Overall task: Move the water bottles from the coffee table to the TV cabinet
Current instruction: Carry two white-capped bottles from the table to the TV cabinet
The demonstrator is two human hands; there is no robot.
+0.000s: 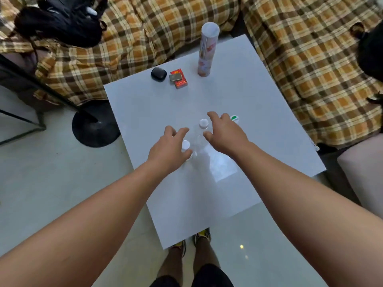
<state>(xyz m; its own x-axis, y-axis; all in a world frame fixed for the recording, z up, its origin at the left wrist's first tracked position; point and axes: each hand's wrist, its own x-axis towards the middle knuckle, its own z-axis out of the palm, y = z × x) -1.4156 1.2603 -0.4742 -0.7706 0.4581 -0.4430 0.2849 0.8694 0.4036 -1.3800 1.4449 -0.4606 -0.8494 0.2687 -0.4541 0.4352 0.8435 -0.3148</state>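
Two clear water bottles with white caps stand close together on the white coffee table [259, 112]. The farther bottle [200, 133] sits between my two hands. The nearer bottle [186, 145] is partly hidden under my left hand [169, 149], whose fingers are spread just above it. My right hand [224, 132] hovers at the right of the farther bottle, fingers apart and curved toward it. Neither hand has closed on a bottle. The TV cabinet is out of view.
A tall pink snack tube [207, 50], a red cigarette pack with a lighter [178, 79] and a black earbud case [158, 73] stand at the table's far end. A green-white lid [235, 118] lies right of my hand. Plaid sofas surround the table; a black stand base [93, 129] sits left.
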